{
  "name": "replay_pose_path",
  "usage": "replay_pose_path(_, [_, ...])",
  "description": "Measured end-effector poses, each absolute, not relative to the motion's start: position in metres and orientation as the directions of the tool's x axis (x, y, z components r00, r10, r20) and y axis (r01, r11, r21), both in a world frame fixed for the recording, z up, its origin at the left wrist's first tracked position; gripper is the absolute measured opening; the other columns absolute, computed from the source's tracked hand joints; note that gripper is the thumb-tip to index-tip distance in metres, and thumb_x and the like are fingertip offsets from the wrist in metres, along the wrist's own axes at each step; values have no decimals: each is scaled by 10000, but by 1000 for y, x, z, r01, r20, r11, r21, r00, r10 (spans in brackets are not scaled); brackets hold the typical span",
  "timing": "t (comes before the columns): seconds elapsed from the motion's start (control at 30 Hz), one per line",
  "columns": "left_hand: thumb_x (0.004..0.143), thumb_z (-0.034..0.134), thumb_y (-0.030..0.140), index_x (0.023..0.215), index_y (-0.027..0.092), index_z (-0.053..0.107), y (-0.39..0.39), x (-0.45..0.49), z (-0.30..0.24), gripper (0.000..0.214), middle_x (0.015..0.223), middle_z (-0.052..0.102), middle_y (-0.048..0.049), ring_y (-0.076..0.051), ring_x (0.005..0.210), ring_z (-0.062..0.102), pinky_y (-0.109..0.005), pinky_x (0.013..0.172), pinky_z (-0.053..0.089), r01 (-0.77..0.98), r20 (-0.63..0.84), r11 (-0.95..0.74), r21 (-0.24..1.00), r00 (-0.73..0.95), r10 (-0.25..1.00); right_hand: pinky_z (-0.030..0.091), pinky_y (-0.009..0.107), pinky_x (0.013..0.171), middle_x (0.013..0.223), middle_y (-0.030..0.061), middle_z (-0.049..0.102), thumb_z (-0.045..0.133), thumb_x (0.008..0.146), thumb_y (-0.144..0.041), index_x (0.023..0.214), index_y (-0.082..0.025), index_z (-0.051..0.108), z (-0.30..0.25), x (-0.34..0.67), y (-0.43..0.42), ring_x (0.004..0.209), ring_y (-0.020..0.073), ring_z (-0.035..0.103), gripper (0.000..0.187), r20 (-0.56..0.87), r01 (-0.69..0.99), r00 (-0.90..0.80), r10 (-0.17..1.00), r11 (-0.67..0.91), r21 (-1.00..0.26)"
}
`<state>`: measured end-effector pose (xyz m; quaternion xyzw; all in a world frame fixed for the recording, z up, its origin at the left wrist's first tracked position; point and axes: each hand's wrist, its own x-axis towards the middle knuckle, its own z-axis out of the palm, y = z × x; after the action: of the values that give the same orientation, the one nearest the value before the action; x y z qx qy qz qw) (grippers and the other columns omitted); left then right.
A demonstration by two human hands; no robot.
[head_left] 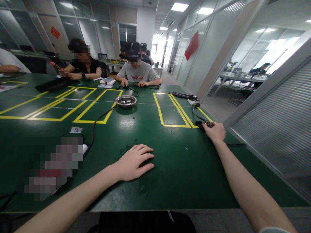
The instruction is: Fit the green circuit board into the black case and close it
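My left hand (136,162) lies palm down on the green table (170,174), its fingers stretched out and slightly apart, with nothing in it. Out at the table's right side, my right hand (216,132) has its fingers closed on a small black cabled device (200,125). Multicoloured bits show on the device near my fingertips, too small to make out. A thin black cable (195,111) runs from a dark round end (197,105) down toward that hand. Another dark cable (234,144) lies behind my right wrist.
A metal bowl (126,105) with small metal parts stands mid-table. Yellow tape outlines (175,125) mark the surface. A folded black tripod-like object (184,95) lies at the far right. A black cable (93,129) runs along the left. Across the table, a person (138,71) handles cables.
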<state>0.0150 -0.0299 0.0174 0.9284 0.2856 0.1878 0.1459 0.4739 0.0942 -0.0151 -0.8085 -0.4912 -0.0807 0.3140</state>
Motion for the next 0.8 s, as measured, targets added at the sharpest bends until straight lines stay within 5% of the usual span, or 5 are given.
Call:
replay_pose_path(0.23, [1084,525,394,1258,193,713,-30,17,16,325,1388,689,-113,-286,1324,597,-488,1129,484,474,266,-793,383,765,586,565,426,745,1000,202,789,695,811,-472,1066,-132,810,-3,446,89,934,386,739,440,307,870,423,852,-288,-399])
replay_pose_path(0.43, [1070,550,390,1251,214,707,-29,17,15,297,1393,685,-110,-281,1298,623,-477,1098,511,474,306,-790,388,743,596,582,376,864,1085,102,800,740,824,-443,1073,-223,804,-7,366,76,1011,304,744,338,289,910,77,954,51,-412])
replay_pose_path(0.6, [1030,600,328,1354,213,636,-28,14,18,346,1453,629,-146,-295,1305,606,-494,1080,517,486,463,-795,364,646,607,561,331,812,1001,70,742,739,893,-359,1133,-206,758,0,289,24,904,234,725,285,281,615,-575,769,632,-471])
replay_pose_path(0.7, [995,646,305,1260,207,678,-26,14,19,284,1232,731,-119,-269,1133,673,-441,980,558,460,490,-804,376,638,595,535,292,768,983,49,711,765,892,-332,1160,-202,743,8,265,-1,877,204,709,298,232,472,-741,630,734,-488])
replay_pose_path(0.8, [987,661,281,1136,201,716,-24,13,20,178,1007,763,-75,-228,952,689,-368,839,579,422,461,-805,417,666,587,512,273,731,1000,42,714,775,889,-353,1136,-202,746,11,259,-8,866,193,709,291,233,464,-754,614,750,-471])
